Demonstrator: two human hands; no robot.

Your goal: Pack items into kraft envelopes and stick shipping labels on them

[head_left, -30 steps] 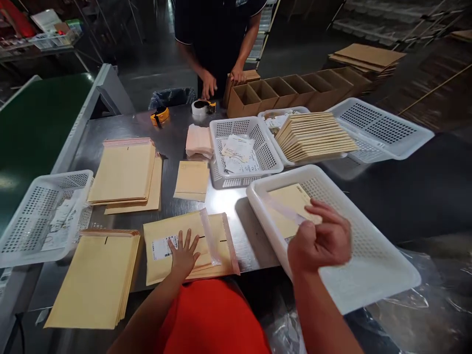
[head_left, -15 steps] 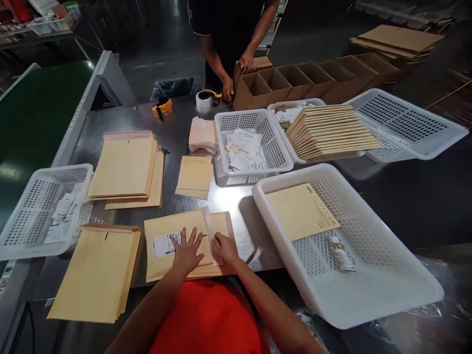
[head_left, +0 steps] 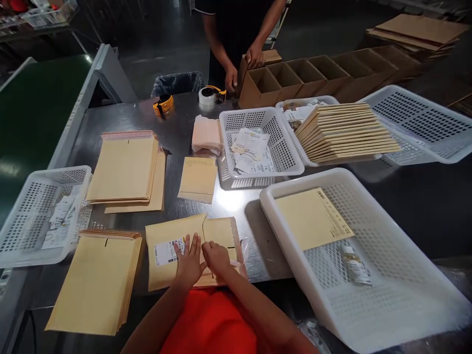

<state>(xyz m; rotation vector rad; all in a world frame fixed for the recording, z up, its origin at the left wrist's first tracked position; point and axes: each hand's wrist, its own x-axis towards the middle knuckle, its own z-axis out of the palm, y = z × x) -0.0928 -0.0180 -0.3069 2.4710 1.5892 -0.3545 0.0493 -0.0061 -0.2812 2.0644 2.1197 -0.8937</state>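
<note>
A padded yellow envelope with a white label lies on the metal table in front of me. My left hand rests flat on it beside the label, fingers spread. Closed fingers of my right hand press at the envelope's right end, close to my left fingertips; whether they grip its edge is hidden. Under that end lies another yellow envelope, reaching out to the right. A clear strip shows near its right edge, beyond my right hand.
Envelope stacks stand left, beside a white basket. A large white tray holding a bottle is right. Behind are a basket of papers, tape dispensers and a person's hands at cardboard boxes.
The clear strip has come away from the labelled envelope's right end, which now lies folded down. My right hand has moved slightly left and down, closer to my left hand. The view has shifted a little.
</note>
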